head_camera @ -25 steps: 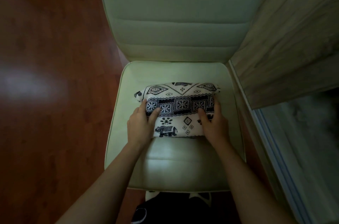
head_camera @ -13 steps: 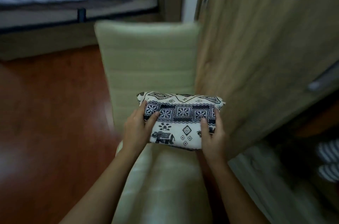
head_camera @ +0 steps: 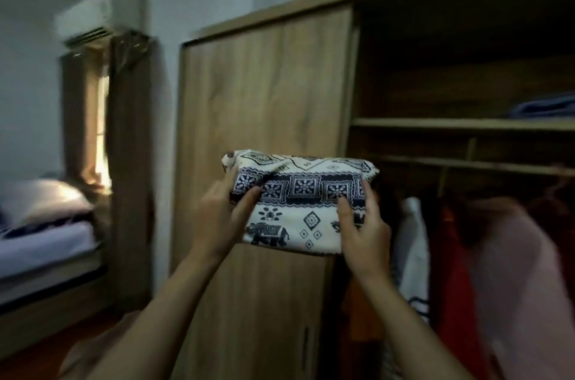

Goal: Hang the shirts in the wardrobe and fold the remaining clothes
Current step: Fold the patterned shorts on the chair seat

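Observation:
A folded cream garment with dark blue elephant and flower print (head_camera: 298,192) is held up in the air in front of the wooden wardrobe (head_camera: 261,93). My left hand (head_camera: 222,217) grips its left end, thumb on top. My right hand (head_camera: 364,230) grips its right end, thumb across the print. The wardrobe's right side stands open, showing a shelf (head_camera: 435,123) just above the garment's level and hanging shirts (head_camera: 510,270) in white, red and pink below a rail.
A folded blue item (head_camera: 547,107) lies on the shelf at the far right. The closed sliding door is directly behind the garment. A bed (head_camera: 43,242) with a pillow, a curtained window (head_camera: 99,130) and an air conditioner (head_camera: 96,17) are to the left.
Both hands lifted the folded garment off the cream chair seat and raised it to chest height. The view swung up from the chair to the open wardrobe.

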